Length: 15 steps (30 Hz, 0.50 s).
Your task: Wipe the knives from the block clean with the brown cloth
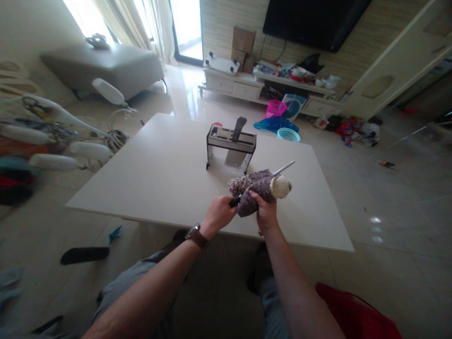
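Head view: left hand [221,213] grips a black handle [235,201], right hand [267,213] clasps a brown cloth [259,184], and a metal shaft [284,168] juts forward-right beyond.

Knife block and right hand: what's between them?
In the head view, the fuzzy grey-brown cloth, which the right hand grips, lies between that hand and the knife block.

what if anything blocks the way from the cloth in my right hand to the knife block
Nothing visible does: the knife block stands on the white table, just beyond the fuzzy cloth that your right hand grips.
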Motion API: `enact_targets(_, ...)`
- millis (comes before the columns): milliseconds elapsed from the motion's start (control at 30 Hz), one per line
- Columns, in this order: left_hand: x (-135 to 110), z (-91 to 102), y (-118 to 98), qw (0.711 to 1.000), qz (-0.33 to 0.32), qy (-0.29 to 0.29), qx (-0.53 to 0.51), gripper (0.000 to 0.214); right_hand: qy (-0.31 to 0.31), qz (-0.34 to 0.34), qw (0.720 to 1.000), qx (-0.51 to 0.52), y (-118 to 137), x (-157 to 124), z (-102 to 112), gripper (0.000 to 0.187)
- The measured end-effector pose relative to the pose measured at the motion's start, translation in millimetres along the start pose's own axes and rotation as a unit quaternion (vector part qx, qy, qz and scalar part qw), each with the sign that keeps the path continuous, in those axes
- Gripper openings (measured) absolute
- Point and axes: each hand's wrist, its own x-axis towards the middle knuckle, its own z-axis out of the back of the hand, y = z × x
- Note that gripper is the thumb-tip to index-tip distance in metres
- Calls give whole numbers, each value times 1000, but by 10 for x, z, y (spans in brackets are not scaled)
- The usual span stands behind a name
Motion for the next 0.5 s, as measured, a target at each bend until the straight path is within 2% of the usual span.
enact_targets(233, -25, 46, -25, 998, 6, 6, 58, 26, -47, 44, 998, 22, 126, 67, 49, 46)
enact_targets(367, -33, 37, -13, 998, 8, 7, 63, 25, -34, -13, 998, 46, 136, 55, 48, 42)
enact_targets(500, -29, 28, -10, 999, 1, 12, 53, 27, 15, -58, 998, 28, 53, 1, 32, 45)
